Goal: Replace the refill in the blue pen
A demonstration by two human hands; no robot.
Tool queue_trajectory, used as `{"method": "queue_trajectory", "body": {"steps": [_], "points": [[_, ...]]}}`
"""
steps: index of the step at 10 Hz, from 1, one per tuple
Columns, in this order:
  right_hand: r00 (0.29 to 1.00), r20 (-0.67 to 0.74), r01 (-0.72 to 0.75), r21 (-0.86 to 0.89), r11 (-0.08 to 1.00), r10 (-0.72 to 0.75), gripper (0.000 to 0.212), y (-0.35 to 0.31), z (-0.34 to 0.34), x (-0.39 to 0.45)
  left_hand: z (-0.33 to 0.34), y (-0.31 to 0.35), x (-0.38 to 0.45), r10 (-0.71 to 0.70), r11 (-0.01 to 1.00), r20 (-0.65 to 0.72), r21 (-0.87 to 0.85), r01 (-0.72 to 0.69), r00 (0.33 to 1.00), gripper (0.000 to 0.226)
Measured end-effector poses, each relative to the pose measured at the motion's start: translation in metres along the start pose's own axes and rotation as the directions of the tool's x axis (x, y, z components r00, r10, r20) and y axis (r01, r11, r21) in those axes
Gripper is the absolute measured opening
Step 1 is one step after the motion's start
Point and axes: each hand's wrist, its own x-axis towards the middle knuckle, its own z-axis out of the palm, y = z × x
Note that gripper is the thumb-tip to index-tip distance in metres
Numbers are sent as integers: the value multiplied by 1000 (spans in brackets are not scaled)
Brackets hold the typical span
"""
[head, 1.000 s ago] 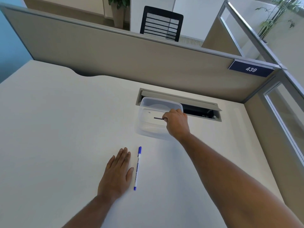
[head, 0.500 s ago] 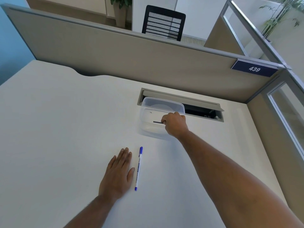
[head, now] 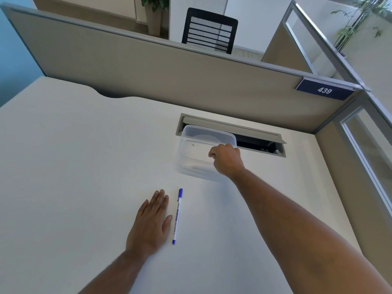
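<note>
The blue pen (head: 177,216), with a white barrel and blue ends, lies on the white desk (head: 74,177), pointing away from me. My left hand (head: 151,224) rests flat and open just left of it, apart from it. My right hand (head: 227,160) reaches over the near right rim into the clear plastic container (head: 191,134), its fingers curled tight. The thin dark refill that stuck out of those fingers earlier is now hidden by the hand.
An open cable tray slot (head: 261,145) is cut into the desk behind the container. A beige partition (head: 169,77) with a "439" sign (head: 324,90) closes the far side, and a glass panel (head: 371,155) stands to the right.
My right hand has sunk lower into the container and turned, so the dark refill end seen before no longer shows. Left hand and pen have not moved.
</note>
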Motion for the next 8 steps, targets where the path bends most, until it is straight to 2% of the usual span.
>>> {"method": "queue_trajectory", "body": {"steps": [3, 5, 7, 8], "points": [[994, -110, 1, 43, 999, 4, 35, 4, -3, -18, -2, 1, 0, 3, 1000, 4, 10, -3, 1000, 58], [959, -276, 107, 147, 983, -63, 26, -6, 13, -61, -4, 2, 0, 13, 999, -1, 35, -13, 1000, 59], [945, -309, 160, 147, 976, -108, 25, -15, 56, -120, -5, 0, -1, 26, 996, 38, 79, -29, 999, 61], [951, -304, 106, 164, 981, -52, 26, -16, 80, -150, -7, 2, 0, 35, 996, 53, 78, -39, 998, 65]]}}
